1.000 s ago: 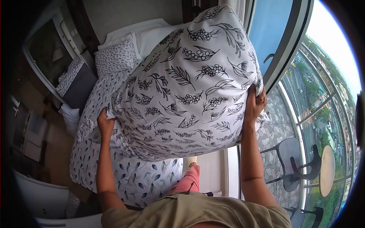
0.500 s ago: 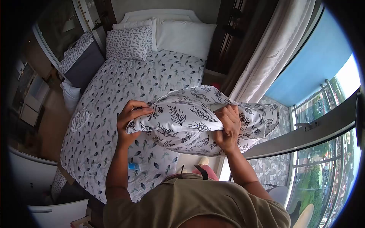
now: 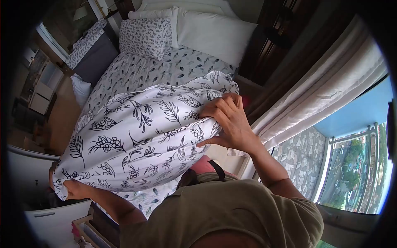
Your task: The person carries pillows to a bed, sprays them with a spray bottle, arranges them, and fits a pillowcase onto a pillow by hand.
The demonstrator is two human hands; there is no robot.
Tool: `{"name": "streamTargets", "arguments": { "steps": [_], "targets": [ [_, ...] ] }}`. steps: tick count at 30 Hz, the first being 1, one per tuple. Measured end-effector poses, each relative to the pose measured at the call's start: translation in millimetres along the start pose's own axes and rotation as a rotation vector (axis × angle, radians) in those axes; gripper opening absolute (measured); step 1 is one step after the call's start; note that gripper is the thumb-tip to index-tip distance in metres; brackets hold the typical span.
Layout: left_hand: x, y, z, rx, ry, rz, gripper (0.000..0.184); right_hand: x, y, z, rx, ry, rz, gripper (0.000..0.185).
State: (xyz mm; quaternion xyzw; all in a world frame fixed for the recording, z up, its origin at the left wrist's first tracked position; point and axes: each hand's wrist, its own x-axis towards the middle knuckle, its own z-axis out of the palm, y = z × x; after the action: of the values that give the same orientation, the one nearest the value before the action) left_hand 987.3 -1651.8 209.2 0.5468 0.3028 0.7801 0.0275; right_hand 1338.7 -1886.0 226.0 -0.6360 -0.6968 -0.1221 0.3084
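Cloth (image 3: 136, 132), white with dark plant sprigs, is held aloft and drawn out slantwise over the near part of the leaf-print sheet (image 3: 136, 68), with one corner carried out toward a white drawer (image 3: 62, 217). That corner is gripped by the left hand (image 3: 78, 190), whose fingers are partly hidden by the fabric; at the other end an edge is pinched by the right hand (image 3: 229, 120), with the fingers above and the thumb below. The hands are set wide apart, and neither is free. As things lie, the work can be judged only partly done: the cloth is raised and extended, but it has not yet been laid down or smoothed. Ripples are seen across its middle, and its far edge is left loose and uneven. Whether its underside is rested on the sheet cannot be told, nor can the number of layers. More seems settled at the far end, where the sheet is spread up to the pillows: a printed pillow (image 3: 142, 39) is propped beside a plain white pillow (image 3: 215, 37), and both are left untouched by the hands.
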Motion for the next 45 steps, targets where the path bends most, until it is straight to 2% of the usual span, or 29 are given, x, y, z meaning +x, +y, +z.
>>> {"name": "streamTargets", "arguments": {
  "steps": [2, 3, 5, 6, 8, 9, 10, 12, 13, 14, 16, 19, 22, 23, 24, 25, 27, 28, 29, 30, 32, 33, 34, 36, 38, 40, 41, 44, 45],
  "targets": [
    [-3.3, 15.2, 38.0, -0.017, 0.054, -0.001, 0.020, 7.7, 42.3, 11.8, -0.018, 0.009, 0.009, 0.060],
    [-2.3, 14.3, 51.4, 0.046, 0.044, -0.085, 0.020, 14.6, 61.9, 14.7, 0.024, 0.003, 0.001, 0.047],
    [3.8, 2.0, 90.2, 0.178, 0.024, -0.249, 0.021, 39.4, 121.2, 27.5, 0.127, -0.003, -0.020, 0.040],
    [19.3, -9.3, 97.0, 0.159, -0.185, -0.141, 0.020, 49.0, 139.7, 35.9, 0.210, -0.003, -0.030, 0.033],
    [27.2, -11.5, 126.1, 0.237, -0.164, -0.179, 0.016, 65.0, 155.1, 65.0, 0.245, 0.047, -0.009, 0.030],
    [36.7, -9.1, 162.6, 0.207, -0.237, -0.324, 0.019, 79.9, 181.2, 77.4, 0.329, 0.056, 0.040, 0.030],
    [39.2, -17.3, 187.2, 0.212, -0.242, -0.333, 0.019, 91.2, 198.6, 92.3, 0.409, 0.059, 0.079, 0.030],
    [48.8, -45.5, 234.0, 0.220, -0.632, -0.325, 0.022, 112.4, 221.3, 123.4, 0.482, 0.113, 0.130, 0.024],
    [42.8, -66.3, 260.3, 0.205, -0.719, -0.327, 0.024, 116.2, 233.5, 138.0, 0.511, -0.007, 0.216, 0.023],
    [31.4, -92.0, 289.2, 0.181, -0.790, -0.322, 0.025, 123.9, 250.6, 152.9, 0.528, -0.121, 0.286, 0.023],
    [7.0, -144.4, 317.4, 0.371, -0.928, -0.294, 0.028, 119.7, 264.3, 193.4, 0.650, -0.178, 0.346, 0.024],
    [-68.0, -209.7, 370.6, 0.505, -0.899, -0.160, 0.033, 128.6, 299.3, 240.6, 0.566, -0.239, 0.410, 0.026],
    [-155.0, -214.8, 398.6, 0.470, -0.967, -0.081, 0.042, 137.1, 351.1, 287.3, 0.474, -0.277, 0.426, 0.022],
    [-179.7, -197.6, 405.2, 0.403, -1.014, -0.213, 0.041, 136.9, 372.1, 301.1, 0.396, -0.288, 0.428, 0.020],
    [-205.0, -176.7, 412.6, 0.334, -1.051, -0.346, 0.040, 144.0, 410.3, 312.5, 0.572, -0.426, 0.521, 0.015],
    [-231.7, -164.4, 410.4, 0.336, -1.109, -0.348, 0.039, 163.4, 438.9, 304.8, 0.551, -0.495, 0.625, 0.010],
    [-276.4, -137.7, 401.1, 0.334, -1.202, -0.396, 0.037, 197.7, 530.5, 306.6, 0.466, -0.292, 0.482, 0.004],
    [-293.8, -123.0, 394.6, 0.328, -1.239, -0.446, 0.035, 217.5, 582.9, 305.0, 0.437, -0.075, 0.387, 0.011],
    [-309.1, -113.5, 387.9, 0.344, -1.251, -0.538, 0.034, 244.8, 629.9, 294.7, 0.276, 0.047, 0.451, 0.023],
    [-323.7, -104.9, 383.5, 0.362, -1.268, -0.634, 0.033, 271.7, 683.0, 284.7, 0.122, 0.142, 0.389, 0.034],
    [-348.1, -87.4, 376.2, 0.431, -1.278, -0.722, 0.031, 303.9, 783.3, 274.7, -0.360, 0.176, 0.331, 0.059],
    [-358.4, -76.4, 376.6, 0.477, -1.295, -0.811, 0.031, 312.7, 814.9, 264.0, -0.465, 0.103, 0.349, 0.081],
    [-368.6, -67.2, 381.1, 0.515, -1.303, -0.894, 0.030, 318.8, 835.6, 256.6, -0.605, -0.009, 0.382, 0.095],
    [-386.8, -49.7, 390.1, 0.519, -1.301, -0.923, 0.029, 324.8, 821.4, 230.3, -0.670, -0.411, 0.596, 0.097],
    [-393.1, -36.4, 406.7, 0.491, -1.319, -1.016, 0.029, 312.3, 882.7, 251.8, -0.513, -0.516, 0.549, 0.087],
    [-401.8, -30.7, 421.7, 0.470, -1.312, -0.924, 0.031, 316.3, 894.6, 246.8, -0.438, -0.416, 0.580, 0.069],
    [-401.4, -28.0, 428.8, 0.455, -1.324, -0.906, 0.031, 326.2, 869.8, 226.1, -0.406, -0.334, 0.684, 0.055],
    [-389.5, -21.4, 443.0, 0.444, -1.349, -0.886, 0.031, 336.3, 869.0, 190.4, -0.083, -0.192, 0.795, 0.065],
    [-386.1, -20.1, 443.2, 0.434, -1.345, -0.903, 0.029, 339.5, 872.4, 174.5, 0.110, -0.144, 0.830, 0.067]
  ]
}}
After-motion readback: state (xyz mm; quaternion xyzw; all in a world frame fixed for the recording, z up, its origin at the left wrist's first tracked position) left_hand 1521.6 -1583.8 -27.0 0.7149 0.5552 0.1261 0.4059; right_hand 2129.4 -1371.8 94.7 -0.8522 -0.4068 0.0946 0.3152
